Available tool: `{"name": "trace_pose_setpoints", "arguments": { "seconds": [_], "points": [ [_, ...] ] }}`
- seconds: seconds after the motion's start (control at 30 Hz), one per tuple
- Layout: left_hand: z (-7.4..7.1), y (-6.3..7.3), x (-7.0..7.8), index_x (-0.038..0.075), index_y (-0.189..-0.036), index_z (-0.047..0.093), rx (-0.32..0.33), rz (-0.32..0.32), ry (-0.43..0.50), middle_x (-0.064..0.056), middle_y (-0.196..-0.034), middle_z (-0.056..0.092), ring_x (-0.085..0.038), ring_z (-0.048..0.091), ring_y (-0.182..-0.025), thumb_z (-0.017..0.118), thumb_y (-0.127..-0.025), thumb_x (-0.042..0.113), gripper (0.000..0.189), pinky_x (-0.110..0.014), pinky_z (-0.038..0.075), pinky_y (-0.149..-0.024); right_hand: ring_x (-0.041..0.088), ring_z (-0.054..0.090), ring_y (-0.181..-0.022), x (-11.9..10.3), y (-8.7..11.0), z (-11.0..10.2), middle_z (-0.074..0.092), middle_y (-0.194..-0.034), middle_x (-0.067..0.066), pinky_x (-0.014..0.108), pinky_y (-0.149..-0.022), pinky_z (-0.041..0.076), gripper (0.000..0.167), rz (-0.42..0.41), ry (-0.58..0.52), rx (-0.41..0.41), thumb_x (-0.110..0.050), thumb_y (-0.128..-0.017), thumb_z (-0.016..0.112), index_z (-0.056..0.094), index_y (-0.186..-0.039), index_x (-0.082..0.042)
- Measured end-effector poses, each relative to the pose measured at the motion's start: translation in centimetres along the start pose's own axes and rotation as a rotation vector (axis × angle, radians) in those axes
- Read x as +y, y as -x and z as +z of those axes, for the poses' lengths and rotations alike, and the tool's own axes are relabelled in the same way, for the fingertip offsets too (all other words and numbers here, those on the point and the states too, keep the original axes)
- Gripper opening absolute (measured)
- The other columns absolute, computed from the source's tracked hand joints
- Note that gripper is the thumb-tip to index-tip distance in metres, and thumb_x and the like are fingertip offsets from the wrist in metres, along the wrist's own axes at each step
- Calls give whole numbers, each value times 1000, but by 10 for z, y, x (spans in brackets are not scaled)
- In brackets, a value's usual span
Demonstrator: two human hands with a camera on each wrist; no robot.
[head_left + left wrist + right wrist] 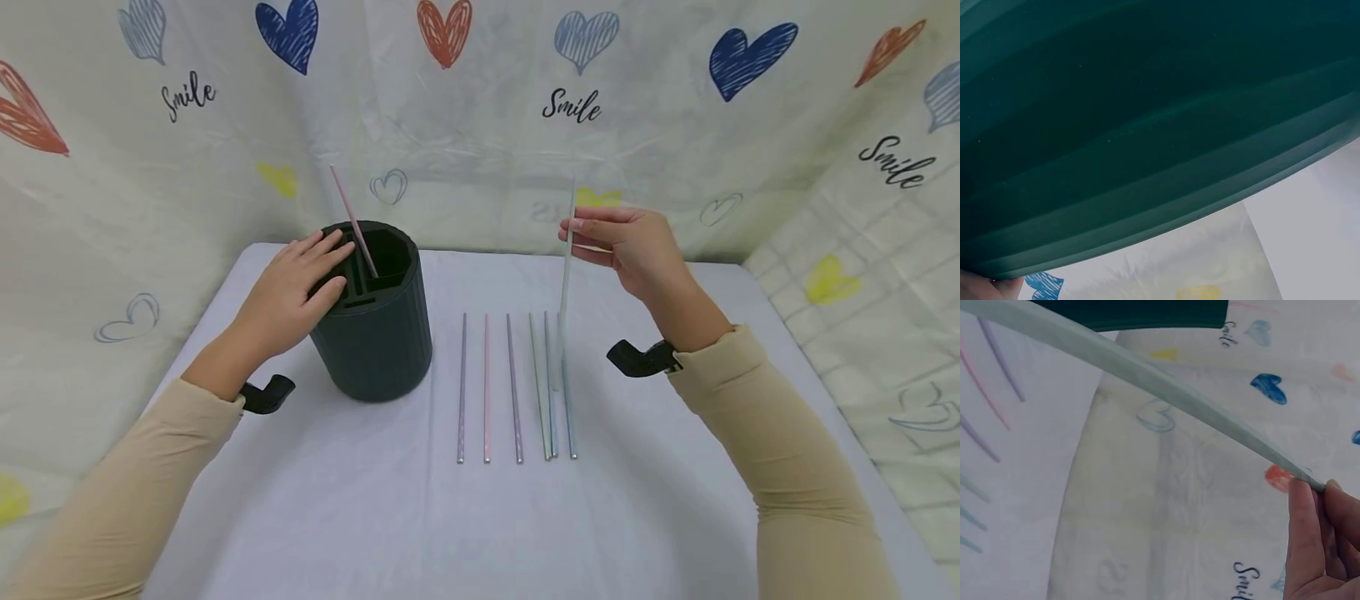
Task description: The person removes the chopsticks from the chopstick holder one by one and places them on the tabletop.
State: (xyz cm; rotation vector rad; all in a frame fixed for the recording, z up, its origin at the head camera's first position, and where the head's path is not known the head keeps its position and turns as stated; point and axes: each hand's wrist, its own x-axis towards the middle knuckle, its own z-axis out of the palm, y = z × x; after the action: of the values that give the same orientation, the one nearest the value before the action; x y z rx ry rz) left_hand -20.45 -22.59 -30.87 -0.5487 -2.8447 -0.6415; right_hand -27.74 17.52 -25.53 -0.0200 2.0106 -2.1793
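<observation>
My right hand (pixel 622 246) pinches a pale green chopstick (pixel 566 267) near its upper end between thumb and fingertips. It hangs nearly upright over the right end of a row of chopsticks; in the right wrist view the held chopstick (pixel 1166 394) slants across the picture. My left hand (pixel 285 292) rests on the top rim of a dark green utensil holder (pixel 371 350), fingers spread over its narrow compartments. A pink chopstick (pixel 347 204) leans inside the holder's larger compartment. The left wrist view is mostly filled by the holder's ribbed wall (pixel 1160 137).
Several pastel chopsticks lie on the white tablecloth (pixel 390 517), among them a pink chopstick (pixel 487 392) between a left purple chopstick (pixel 462 392) and another purple one. Green and blue chopsticks (pixel 570 417) lie close together at the right. A heart-print curtain (pixel 480 200) hangs behind the table.
</observation>
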Motion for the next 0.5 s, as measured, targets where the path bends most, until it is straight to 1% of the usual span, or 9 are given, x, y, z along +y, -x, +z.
{"name": "trace_pose_setpoints", "arguments": {
  "seconds": [0.13, 0.27, 0.4, 0.5],
  "points": [
    [-1, 0, 1, 6, -153, 39, 1, -2, 4, -18, -162, 29, -39, 19, -153, 41, -106, 29, 52, -57, 10, -126, 9, 75, -83, 16, -6, -17, 78, -86, -5, 23, -75, 61, 10, 111, 61, -15, -11, -93, 68, 76, -88, -16],
    [0, 1, 0, 5, -153, 39, -1, -5, 5, -18, -162, 29, -39, 19, -153, 41, -106, 28, 52, -57, 9, -126, 9, 76, -81, 35, -16, -33, 78, -84, -4, 24, -76, 61, 6, 228, 95, -11, -8, -93, 68, 72, -94, -13],
    [0, 1, 0, 6, -153, 38, -3, -8, 6, -17, -163, 28, -39, 18, -153, 41, -105, 29, 53, -57, 9, -126, 10, 76, -78, 58, -25, -49, 78, -81, -2, 23, -75, 61, 8, 342, 91, -10, -5, -95, 65, 66, -101, -10],
    [-1, 2, 2, 7, -153, 39, 1, -7, 7, -16, -163, 29, -38, 18, -154, 42, -105, 29, 53, -58, 10, -126, 10, 76, -77, 74, -29, -58, 77, -79, -2, 23, -74, 61, 7, 408, 108, -1, -5, -96, 63, 65, -100, -9]
  ]
}}
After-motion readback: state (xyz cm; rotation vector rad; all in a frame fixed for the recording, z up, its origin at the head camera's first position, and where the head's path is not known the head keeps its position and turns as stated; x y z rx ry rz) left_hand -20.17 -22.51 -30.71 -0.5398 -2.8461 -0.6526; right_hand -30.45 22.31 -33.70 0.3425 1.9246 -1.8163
